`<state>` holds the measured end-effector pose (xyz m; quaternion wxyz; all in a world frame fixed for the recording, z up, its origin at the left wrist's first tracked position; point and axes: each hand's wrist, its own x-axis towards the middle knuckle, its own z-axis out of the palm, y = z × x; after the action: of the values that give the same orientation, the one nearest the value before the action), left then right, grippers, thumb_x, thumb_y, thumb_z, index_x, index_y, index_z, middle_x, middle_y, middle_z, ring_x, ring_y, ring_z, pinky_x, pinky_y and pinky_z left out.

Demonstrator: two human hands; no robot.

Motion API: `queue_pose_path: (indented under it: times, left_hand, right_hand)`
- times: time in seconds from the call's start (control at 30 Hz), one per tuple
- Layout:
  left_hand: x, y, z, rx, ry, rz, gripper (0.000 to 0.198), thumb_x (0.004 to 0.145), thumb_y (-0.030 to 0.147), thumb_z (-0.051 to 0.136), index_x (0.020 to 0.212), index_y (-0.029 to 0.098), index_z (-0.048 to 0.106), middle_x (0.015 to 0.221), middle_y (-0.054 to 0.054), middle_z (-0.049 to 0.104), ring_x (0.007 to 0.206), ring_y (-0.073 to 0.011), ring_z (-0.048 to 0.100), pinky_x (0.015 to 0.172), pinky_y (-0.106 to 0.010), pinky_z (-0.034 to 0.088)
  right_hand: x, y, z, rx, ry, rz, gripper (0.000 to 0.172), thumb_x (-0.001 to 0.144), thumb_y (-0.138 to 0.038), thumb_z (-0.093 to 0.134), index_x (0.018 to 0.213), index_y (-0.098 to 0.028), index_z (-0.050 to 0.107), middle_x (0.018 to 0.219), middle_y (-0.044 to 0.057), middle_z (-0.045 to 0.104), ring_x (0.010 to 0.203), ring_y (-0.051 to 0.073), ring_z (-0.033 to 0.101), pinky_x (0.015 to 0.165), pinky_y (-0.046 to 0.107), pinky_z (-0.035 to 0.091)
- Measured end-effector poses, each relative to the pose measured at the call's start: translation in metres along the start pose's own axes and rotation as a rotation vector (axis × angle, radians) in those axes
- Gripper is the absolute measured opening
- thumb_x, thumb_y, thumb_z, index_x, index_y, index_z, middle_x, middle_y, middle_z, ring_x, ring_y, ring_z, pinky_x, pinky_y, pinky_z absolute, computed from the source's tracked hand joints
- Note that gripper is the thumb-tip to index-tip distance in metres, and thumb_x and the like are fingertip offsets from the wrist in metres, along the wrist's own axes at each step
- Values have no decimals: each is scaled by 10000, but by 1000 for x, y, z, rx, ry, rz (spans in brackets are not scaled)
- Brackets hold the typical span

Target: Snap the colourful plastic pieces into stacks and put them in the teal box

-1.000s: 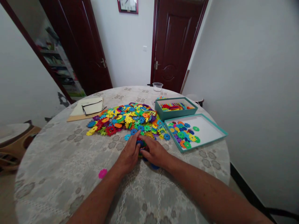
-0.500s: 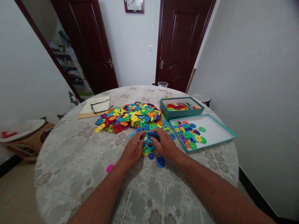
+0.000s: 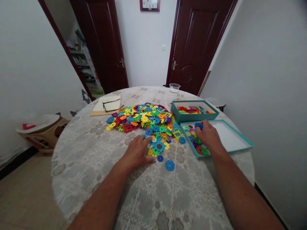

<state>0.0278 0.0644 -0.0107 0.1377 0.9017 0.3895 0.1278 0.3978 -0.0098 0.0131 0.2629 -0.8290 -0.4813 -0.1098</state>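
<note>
My right grip (image 3: 208,138) pinches a blue snowflake disc (image 3: 198,125) over the shallow teal tray (image 3: 230,137). I'd lower it close before releasing, lest it bounce out. My left grip (image 3: 137,152) rests released, flat at the disc pile (image 3: 144,118) on the counter (image 3: 96,153).

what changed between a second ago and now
The right hand left the spot beside the left hand and moved right, over the shallow tray, reaching a blue piece there; whether it grips it is unclear. The left hand stayed flat at the near edge of the pile. Pile, box and notebook lie as before.
</note>
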Motion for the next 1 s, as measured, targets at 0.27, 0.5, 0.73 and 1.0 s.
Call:
queue_pose_path:
  times: [0.27,0.5,0.73,1.0]
  left_hand:
    - [9,2,-2,27,59,57,558,837,453,815,1343,273,664,1361,-138,651,1263,-350,568,1087,-496,438]
    - [12,4,5,22,73,168,434,884,420,781,1277,258,695,1272,-112,684,1191,-306,587,1055,-453,444]
    - [15,5,12,-33,94,234,363,892,389,775,1221,249,711,1175,-99,698,1086,-278,616,974,-427,470]
    - [17,10,15,-190,234,277,308,937,302,696,1234,218,691,1187,-116,688,1107,-273,615,990,-432,496]
  right_hand:
    - [-35,-55,-5,275,-106,-501,179,965,-269,559,1105,-193,641,1064,122,694,1010,268,644,940,404,507]
    - [-87,-108,12,294,-447,-722,317,946,-265,657,1260,-221,635,1265,124,635,1200,282,572,1046,453,477]
    - [-82,-112,12,200,-484,-722,199,952,-274,621,1123,-178,656,1137,114,609,1090,252,559,982,398,481]
    - [-89,-113,18,275,-452,-705,180,998,-306,554,1113,-180,611,1098,107,629,1023,234,575,899,350,480]
